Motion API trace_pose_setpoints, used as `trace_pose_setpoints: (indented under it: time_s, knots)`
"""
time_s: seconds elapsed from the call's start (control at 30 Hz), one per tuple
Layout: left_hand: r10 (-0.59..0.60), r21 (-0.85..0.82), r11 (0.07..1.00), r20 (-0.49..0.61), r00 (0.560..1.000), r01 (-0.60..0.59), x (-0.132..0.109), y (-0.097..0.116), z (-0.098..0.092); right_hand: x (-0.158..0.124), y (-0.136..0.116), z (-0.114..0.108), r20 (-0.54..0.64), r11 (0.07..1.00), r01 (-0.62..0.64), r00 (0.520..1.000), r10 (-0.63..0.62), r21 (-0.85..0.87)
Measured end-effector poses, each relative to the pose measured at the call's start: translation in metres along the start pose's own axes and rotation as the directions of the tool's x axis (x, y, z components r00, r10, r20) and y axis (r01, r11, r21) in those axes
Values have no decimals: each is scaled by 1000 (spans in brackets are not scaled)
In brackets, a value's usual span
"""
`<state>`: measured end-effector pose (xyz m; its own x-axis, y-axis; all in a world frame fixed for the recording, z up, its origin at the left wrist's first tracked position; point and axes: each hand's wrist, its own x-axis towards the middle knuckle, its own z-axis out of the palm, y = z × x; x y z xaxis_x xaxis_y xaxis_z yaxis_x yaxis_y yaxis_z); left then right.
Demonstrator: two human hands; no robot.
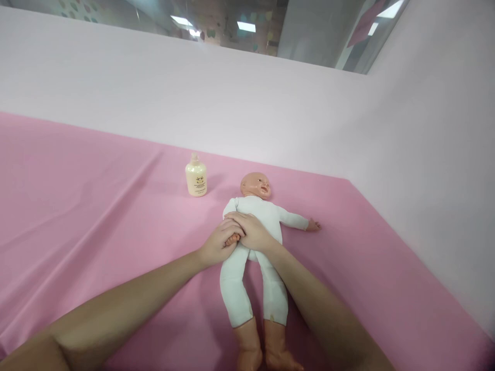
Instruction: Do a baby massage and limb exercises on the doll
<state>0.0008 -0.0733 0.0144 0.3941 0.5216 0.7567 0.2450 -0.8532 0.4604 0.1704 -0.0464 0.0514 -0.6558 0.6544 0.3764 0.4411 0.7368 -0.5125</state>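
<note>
In the head view, a pink-covered surface [348, 247], creased toward nine o'clock, meets white walls [174, 98] at twelve and two; high at twelve, a glass pane [216, 26] shows bright lights. The doll [266, 212] lies mid-surface, head toward twelve, a cream bottle [196, 178] upright at its ten. The left hand [220, 243] and right hand [253, 231] overlap, fingers curled around its arm.

Doll [266, 210] — one forearm largely under fingers [233, 226]; bottle's lettering [200, 186] too small to read
</note>
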Motion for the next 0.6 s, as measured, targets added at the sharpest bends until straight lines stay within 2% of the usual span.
trace_pose_setpoints:
  time_s: [0.5, 0.6]
  knots:
    - [-95, -14, 995, 46, 994, 95, -1, 0, -1, 1, -5, -4, 28, 1000, -24, 999, 23, 5]
    - [-69, -8, 998, 60, 996, 70, -1, 0, -1, 1, -6, -5, 36, 1000, -22, 999, 22, 4]
